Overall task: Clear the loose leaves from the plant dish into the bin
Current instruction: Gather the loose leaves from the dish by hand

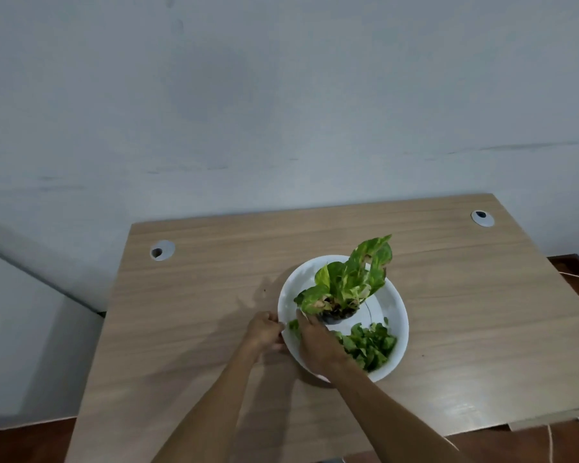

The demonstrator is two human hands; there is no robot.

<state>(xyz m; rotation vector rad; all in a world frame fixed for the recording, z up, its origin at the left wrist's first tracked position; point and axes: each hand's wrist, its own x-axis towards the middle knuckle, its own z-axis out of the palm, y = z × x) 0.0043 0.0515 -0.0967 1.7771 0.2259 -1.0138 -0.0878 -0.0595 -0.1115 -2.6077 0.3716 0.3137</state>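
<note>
White dish holds plant, loose leaves.

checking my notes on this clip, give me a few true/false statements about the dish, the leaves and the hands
1. The small potted plant with green-yellow leaves stands inside the round white dish. True.
2. The pile of loose green leaves lies on the wooden table, outside the dish. False: it lies in the dish, on the near side.
3. The left hand grips the dish's left rim. True.
4. The right hand rests flat on the table, away from the dish. False: it reaches into the dish beside the pot.
5. A bin stands on the table. False: none is in view.
</note>
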